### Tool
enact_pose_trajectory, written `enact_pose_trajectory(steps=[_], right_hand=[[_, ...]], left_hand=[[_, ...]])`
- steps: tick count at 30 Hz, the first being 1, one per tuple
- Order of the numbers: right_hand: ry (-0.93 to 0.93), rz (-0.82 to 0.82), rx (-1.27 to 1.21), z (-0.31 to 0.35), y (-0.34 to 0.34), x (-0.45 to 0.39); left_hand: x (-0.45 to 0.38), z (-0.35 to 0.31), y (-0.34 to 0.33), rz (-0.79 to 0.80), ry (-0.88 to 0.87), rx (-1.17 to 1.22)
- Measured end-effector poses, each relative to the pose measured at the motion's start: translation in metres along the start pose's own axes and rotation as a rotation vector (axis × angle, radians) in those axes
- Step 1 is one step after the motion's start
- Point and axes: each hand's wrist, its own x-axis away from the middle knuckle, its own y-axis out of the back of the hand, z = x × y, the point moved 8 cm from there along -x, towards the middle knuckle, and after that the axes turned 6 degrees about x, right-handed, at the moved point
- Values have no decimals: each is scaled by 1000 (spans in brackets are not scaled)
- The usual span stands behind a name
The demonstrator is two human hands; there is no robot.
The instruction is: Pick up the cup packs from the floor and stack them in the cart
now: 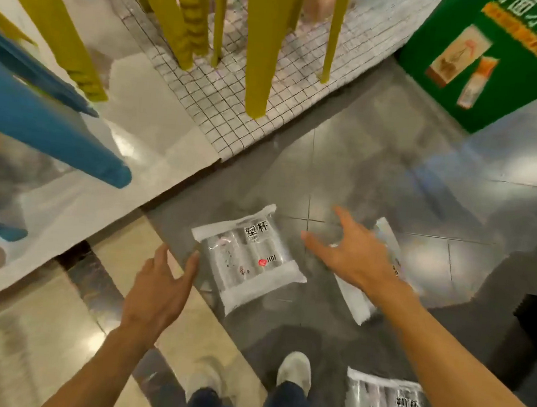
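Observation:
Three clear plastic cup packs with white ends lie on the grey floor. The middle cup pack (247, 257) sits between my hands. My left hand (161, 286) hovers just left of it, fingers spread and holding nothing. My right hand (353, 255) reaches out with straight, spread fingers above a second cup pack (357, 302), which it largely covers. A third cup pack (386, 405) lies at the bottom, right of my shoes, partly hidden by my right forearm. No cart is in view.
A low white display platform (128, 166) with a wire grid panel (224, 97) carries yellow stool legs (259, 58) and blue stool legs (45, 128) at the back left. A green display box (484, 63) stands at the back right. My white shoes (294, 370) stand near the bottom.

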Motion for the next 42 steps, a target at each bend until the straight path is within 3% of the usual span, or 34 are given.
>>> enact_pose_trajectory(steps=[8,13,20,24,28,32,42], right_hand=[[-18,83,-17,-76,-208,-174],[-35,94,-147,-103,-306,-263],[-29,52,-319,-108,-359,-315],[23,43,-374,-104,-346,-308],[64,33,-364,-76,-307,-279],[100,-25,-409,-36,-234,-227],[258,-50,-469,140,37,-15]], left_hand=[[-154,113,-203,62,87,285],[-231,165,-300,-42,200,521],[-261,184,-344,-212,218,644],[-258,177,-339,-183,183,717],[-237,160,-306,-190,190,775],[-199,124,-230,-200,134,788],[-24,-4,94,-227,-29,801]])
